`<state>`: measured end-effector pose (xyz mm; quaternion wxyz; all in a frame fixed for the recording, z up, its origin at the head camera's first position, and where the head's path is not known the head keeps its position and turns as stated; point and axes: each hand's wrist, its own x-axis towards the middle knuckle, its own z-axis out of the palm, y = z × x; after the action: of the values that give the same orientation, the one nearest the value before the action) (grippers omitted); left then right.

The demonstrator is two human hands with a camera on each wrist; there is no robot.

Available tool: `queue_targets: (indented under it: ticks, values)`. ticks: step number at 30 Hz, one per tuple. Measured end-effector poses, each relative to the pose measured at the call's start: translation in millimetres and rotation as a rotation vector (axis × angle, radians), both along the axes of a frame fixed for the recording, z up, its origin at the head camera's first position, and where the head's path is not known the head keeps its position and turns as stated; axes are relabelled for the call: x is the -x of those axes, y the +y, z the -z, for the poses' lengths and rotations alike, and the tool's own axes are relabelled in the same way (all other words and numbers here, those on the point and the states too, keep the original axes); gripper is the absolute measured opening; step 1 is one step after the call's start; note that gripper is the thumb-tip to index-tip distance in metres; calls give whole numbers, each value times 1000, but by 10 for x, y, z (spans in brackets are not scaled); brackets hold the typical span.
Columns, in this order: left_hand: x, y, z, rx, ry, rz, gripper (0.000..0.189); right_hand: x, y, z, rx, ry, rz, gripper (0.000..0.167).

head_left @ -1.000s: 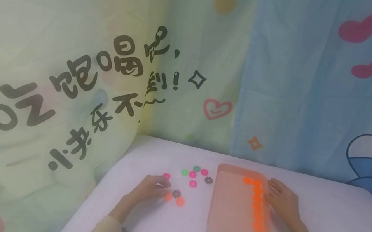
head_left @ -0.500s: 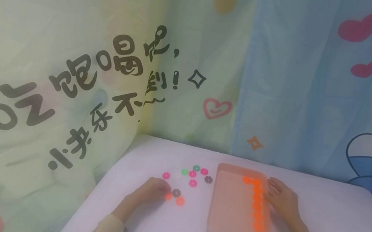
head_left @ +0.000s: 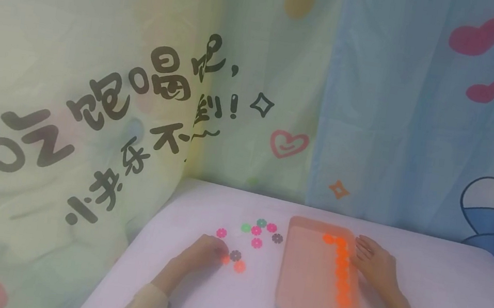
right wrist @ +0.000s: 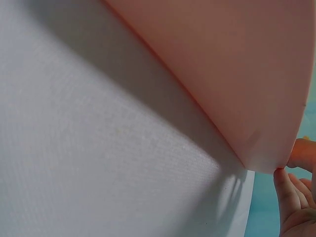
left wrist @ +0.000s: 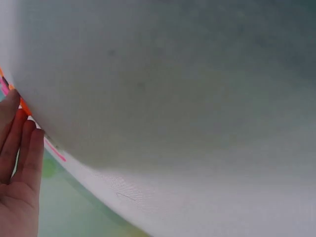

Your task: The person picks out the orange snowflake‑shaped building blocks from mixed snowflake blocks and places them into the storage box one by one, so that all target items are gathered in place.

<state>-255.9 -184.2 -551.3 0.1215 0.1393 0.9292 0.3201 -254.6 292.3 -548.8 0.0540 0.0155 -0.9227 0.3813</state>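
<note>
My left hand (head_left: 205, 252) is over the table at the left of the loose pieces. Its thumb and forefinger pinch an orange flower-shaped piece (head_left: 226, 259), whose orange edge (left wrist: 24, 106) also shows in the left wrist view. Close to the fingertips lie a dark flower piece (head_left: 235, 255) and another orange flower piece (head_left: 239, 266). My right hand (head_left: 375, 264) holds the right side of a pink tray (head_left: 306, 276), thumb and finger at its rim (right wrist: 279, 167) in the right wrist view. Orange flower pieces (head_left: 341, 275) line the tray's right side, with one turned inward at the top.
Between the left hand and the tray are several pink, green and dark flower pieces (head_left: 256, 230). One pink piece (head_left: 221, 233) lies just beyond the left hand. Printed curtains (head_left: 255, 165) hang behind the white table (head_left: 445, 284).
The left hand's fingers have come down and closed on the orange piece, which has shifted slightly right. The right hand and tray have stayed put.
</note>
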Motion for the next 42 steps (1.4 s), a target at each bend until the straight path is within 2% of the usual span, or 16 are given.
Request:
queue_targets:
  ticks: [12,20,24,32,36,42]
  values:
    - [7,64,-17,58,-22,-28,42,-6,-15,-25,22,-12,11,59]
    - [66,138,-110,67,-59,5,31,-20,-16,-39,39,-8,-14,58]
    - [79,140,-111,57,-75,7,23,-25,-13,-35,37,-17,-12,58]
    - [76,140,-104,79,-10,54,27,4,-6,-14,37,-27,9,58]
    - [60,133,-124,51,-16,65,30,7,-7,-11,32,-22,11,58]
    - [115,132,-73,32,26,115,25,1,-9,-11,32,-18,3,60]
